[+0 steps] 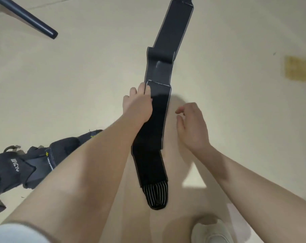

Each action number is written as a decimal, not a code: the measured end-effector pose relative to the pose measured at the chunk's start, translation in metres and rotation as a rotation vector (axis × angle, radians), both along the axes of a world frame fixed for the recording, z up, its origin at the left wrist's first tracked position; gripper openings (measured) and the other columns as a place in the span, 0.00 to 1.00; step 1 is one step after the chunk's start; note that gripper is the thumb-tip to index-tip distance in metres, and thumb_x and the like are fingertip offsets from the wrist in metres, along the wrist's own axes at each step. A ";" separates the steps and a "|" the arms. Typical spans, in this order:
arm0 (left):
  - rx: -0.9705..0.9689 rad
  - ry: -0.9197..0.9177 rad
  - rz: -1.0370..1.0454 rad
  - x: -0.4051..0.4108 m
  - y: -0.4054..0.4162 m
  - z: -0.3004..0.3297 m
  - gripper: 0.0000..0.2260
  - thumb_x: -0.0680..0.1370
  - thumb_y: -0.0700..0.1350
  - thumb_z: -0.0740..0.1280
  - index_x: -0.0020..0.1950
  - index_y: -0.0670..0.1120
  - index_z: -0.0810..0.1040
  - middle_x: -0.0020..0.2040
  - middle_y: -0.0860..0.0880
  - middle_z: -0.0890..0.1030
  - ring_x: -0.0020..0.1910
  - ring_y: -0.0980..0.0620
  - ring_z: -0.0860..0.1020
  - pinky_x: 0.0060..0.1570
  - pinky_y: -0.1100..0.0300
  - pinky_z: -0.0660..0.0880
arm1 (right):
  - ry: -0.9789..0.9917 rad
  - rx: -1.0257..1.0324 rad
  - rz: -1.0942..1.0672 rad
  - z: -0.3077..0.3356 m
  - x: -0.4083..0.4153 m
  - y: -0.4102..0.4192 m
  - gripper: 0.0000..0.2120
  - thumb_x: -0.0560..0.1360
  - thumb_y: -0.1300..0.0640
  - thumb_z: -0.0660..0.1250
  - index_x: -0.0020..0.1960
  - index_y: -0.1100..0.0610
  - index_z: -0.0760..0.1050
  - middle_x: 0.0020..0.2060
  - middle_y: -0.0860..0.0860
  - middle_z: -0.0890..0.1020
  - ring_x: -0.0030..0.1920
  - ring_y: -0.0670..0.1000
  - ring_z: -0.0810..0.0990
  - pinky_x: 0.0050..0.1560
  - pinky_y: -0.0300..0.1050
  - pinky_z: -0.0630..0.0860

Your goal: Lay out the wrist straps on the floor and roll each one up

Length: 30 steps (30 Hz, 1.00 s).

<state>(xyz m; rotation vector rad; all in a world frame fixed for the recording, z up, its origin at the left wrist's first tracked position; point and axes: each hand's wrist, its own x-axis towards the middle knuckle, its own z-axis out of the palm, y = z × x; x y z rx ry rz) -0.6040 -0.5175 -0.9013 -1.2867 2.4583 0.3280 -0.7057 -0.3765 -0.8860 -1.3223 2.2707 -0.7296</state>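
- A long black wrist strap (pixel 159 109) lies stretched on the pale floor (pixel 78 76), running from the top centre of the frame down to a striped end at lower centre.
- The left hand (pixel 140 102) rests on the strap's left edge at mid-frame; its fingers touch the edge, but whether they press flat or pinch it cannot be told.
- The right hand (pixel 192 125) hovers just right of the strap, fingers loosely curled and holding nothing.
- The strap has a raised fold in its upper half, so rolling from here would likely trap the crease and give a lopsided roll.
- With only one side held, the strap may skew on the smooth floor as the roll starts, and the roll could cone.
- A pile of dark gear (pixel 26 165) sits at lower left; it carries white lettering and a small yellow mark, too distorted to read.
- A dark chair leg (pixel 34 21) crosses the upper left, and a white shoe (pixel 210 232) shows at the bottom.
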 end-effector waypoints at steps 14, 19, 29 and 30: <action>0.195 0.567 -0.452 0.126 0.132 0.013 0.13 0.75 0.41 0.56 0.49 0.40 0.79 0.47 0.42 0.79 0.42 0.41 0.77 0.41 0.50 0.77 | 0.359 0.290 0.871 -0.013 0.094 0.127 0.25 0.56 0.47 0.77 0.50 0.56 0.79 0.52 0.55 0.81 0.54 0.56 0.80 0.55 0.48 0.78; 0.624 0.448 -0.203 0.164 0.173 0.006 0.11 0.79 0.42 0.57 0.59 0.42 0.73 0.54 0.45 0.77 0.55 0.46 0.74 0.54 0.54 0.69 | 0.039 0.315 0.651 -0.002 0.121 0.132 0.07 0.74 0.60 0.56 0.46 0.60 0.73 0.37 0.56 0.78 0.37 0.56 0.76 0.36 0.48 0.72; 0.448 0.459 -0.145 0.165 0.191 0.006 0.24 0.77 0.38 0.64 0.72 0.42 0.63 0.71 0.45 0.63 0.65 0.46 0.68 0.61 0.60 0.64 | -0.127 0.487 0.062 0.000 0.124 0.130 0.11 0.75 0.57 0.66 0.52 0.54 0.65 0.46 0.47 0.72 0.44 0.53 0.75 0.45 0.48 0.71; 0.395 0.427 -0.171 0.165 0.192 0.005 0.22 0.77 0.38 0.64 0.70 0.42 0.65 0.72 0.44 0.61 0.64 0.44 0.70 0.60 0.57 0.67 | -0.103 0.491 0.046 -0.001 0.123 0.131 0.11 0.75 0.58 0.66 0.52 0.55 0.64 0.47 0.48 0.71 0.43 0.53 0.74 0.44 0.48 0.71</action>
